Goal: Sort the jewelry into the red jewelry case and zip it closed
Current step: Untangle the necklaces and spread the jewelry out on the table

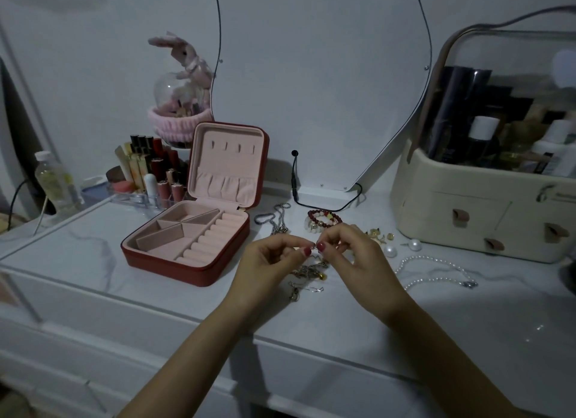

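Both forearms reach in over the white counter (93, 255); left hand (268, 262) and right hand (352, 255) meet fingertip to fingertip, pinching a small silver piece (314, 246), too small to identify. Tangled chains (307, 274) lie directly below. Red jewelry case (193, 230) stands open to the left, pink compartments bare; pearl necklace (436, 274) lies to the right.

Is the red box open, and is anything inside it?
Open and empty: the red jewelry case has its lid standing up, and its pink compartments look bare.
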